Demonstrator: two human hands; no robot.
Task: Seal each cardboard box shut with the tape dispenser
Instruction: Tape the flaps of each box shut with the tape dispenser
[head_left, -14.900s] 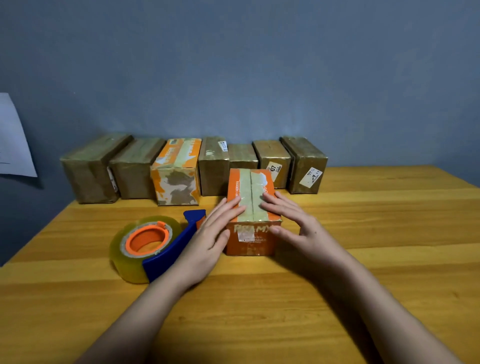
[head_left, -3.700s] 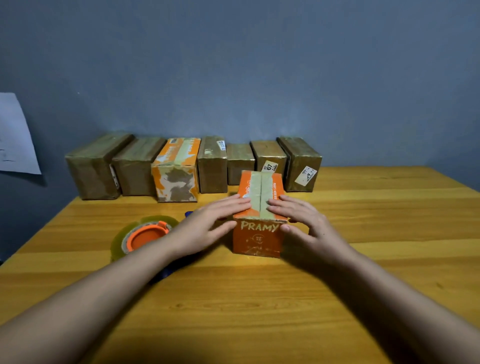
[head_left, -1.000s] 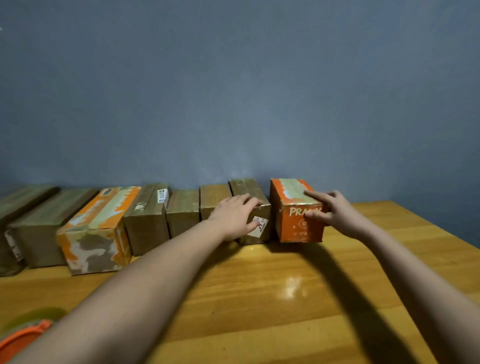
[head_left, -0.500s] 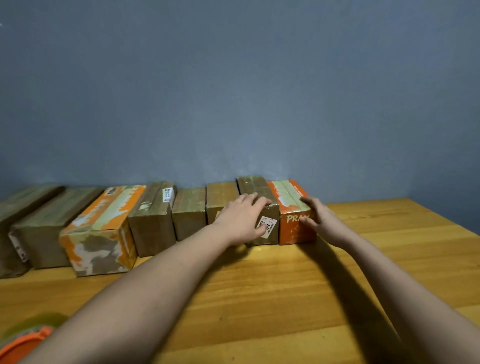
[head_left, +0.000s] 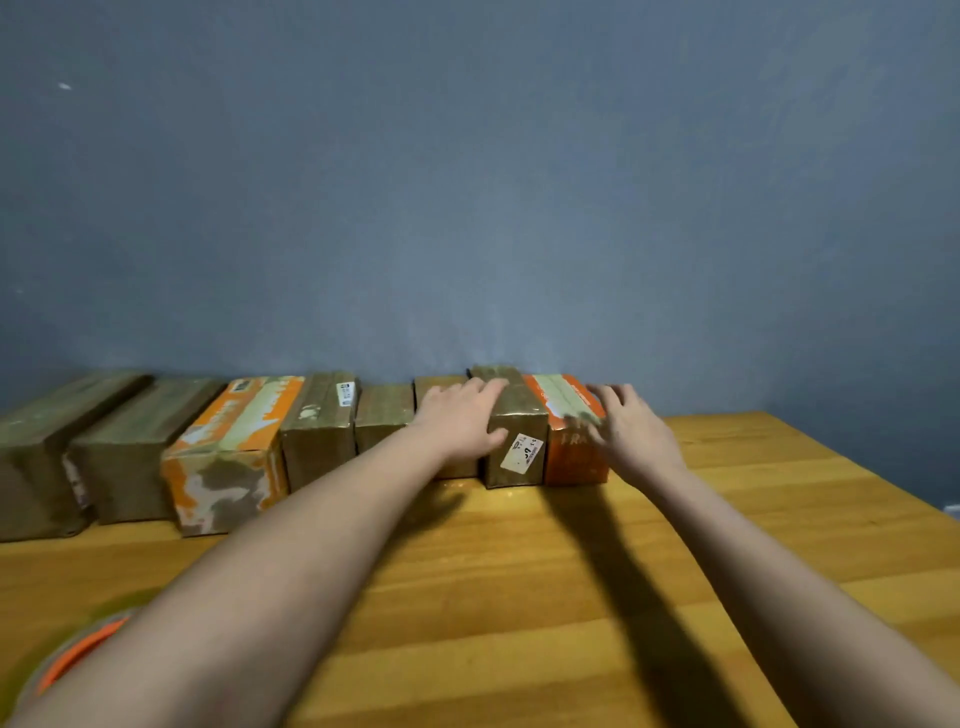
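An orange taped box (head_left: 566, 457) stands at the right end of a row of cardboard boxes along the wall. My right hand (head_left: 631, 434) lies over its near right corner with spread, blurred fingers. My left hand (head_left: 460, 421) rests flat on the brown labelled box (head_left: 517, 441) beside it and the one left of that. The tape dispenser (head_left: 67, 657), an orange hub in a yellowish roll, shows only at the bottom left corner, mostly hidden by my left forearm.
Several more taped boxes fill the row to the left, among them an orange and white one (head_left: 228, 457) and dark brown ones (head_left: 124, 452). The wooden table (head_left: 519, 597) ends at the right (head_left: 883, 478). A blue-grey wall stands behind.
The orange box has slid back against the wall, flush with the row. My right hand has loosened from its front and moved a little right; my left hand stays on the brown boxes.
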